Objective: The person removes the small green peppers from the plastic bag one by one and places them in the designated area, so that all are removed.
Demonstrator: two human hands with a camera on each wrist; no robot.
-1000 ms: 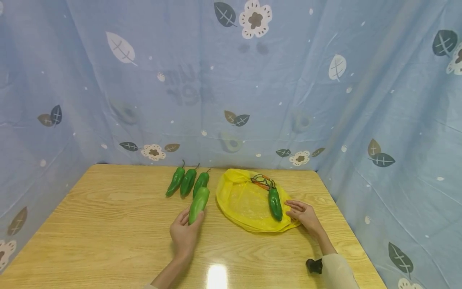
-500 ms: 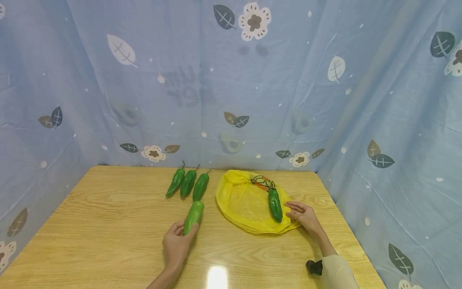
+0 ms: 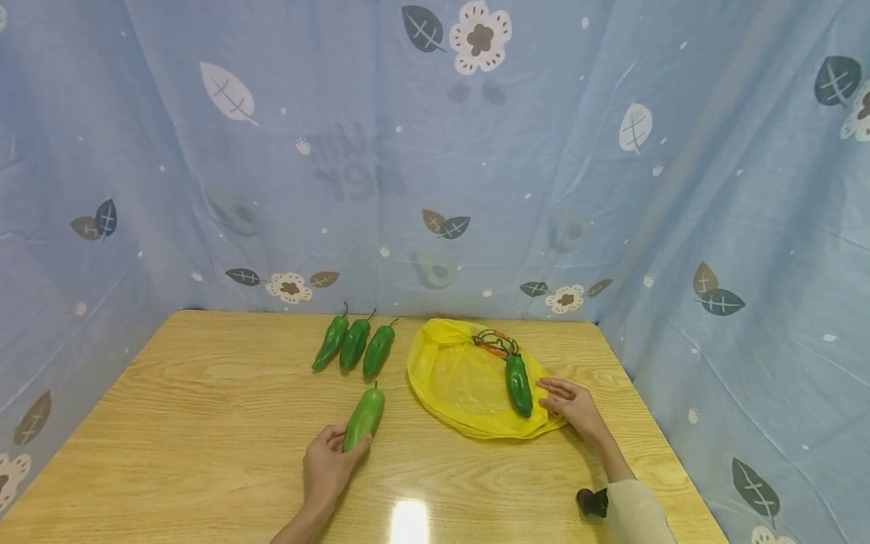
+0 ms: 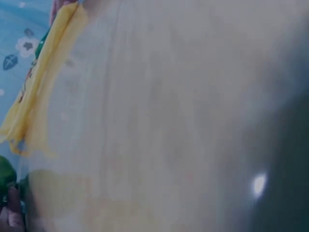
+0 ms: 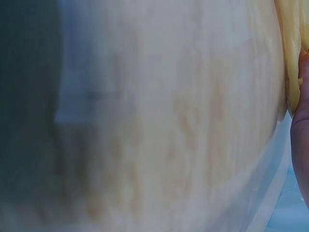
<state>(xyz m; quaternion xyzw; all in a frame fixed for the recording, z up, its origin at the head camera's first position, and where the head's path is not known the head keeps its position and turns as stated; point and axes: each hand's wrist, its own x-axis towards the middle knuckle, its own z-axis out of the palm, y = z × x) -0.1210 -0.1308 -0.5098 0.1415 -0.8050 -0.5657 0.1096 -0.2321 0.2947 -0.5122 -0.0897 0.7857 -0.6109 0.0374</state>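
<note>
My left hand [image 3: 329,462] grips a light green pepper [image 3: 365,418] between thumb and fingers, low over the wooden table, its stem end pointing away from me. In the left wrist view, only part of this pepper [image 4: 6,171] and a fingertip show at the lower left edge. On the right, my right hand [image 3: 571,404] rests with loosely stretched fingers at the right edge of a flat yellow plastic bag [image 3: 462,378]. A dark green pepper [image 3: 519,385] lies on the bag, just left of those fingertips. The right wrist view catches a finger [image 5: 301,130] against the yellow plastic [image 5: 289,43].
Three dark green peppers [image 3: 353,344] lie side by side at the back of the wooden table [image 3: 204,423], left of the bag. A small black object [image 3: 592,502] sits by the right sleeve. Blue patterned cloth [image 3: 381,166] hangs behind and along the sides.
My left hand has drawn the light green pepper back toward me and slightly left, away from the three dark peppers. The right hand and the bag have stayed in place.
</note>
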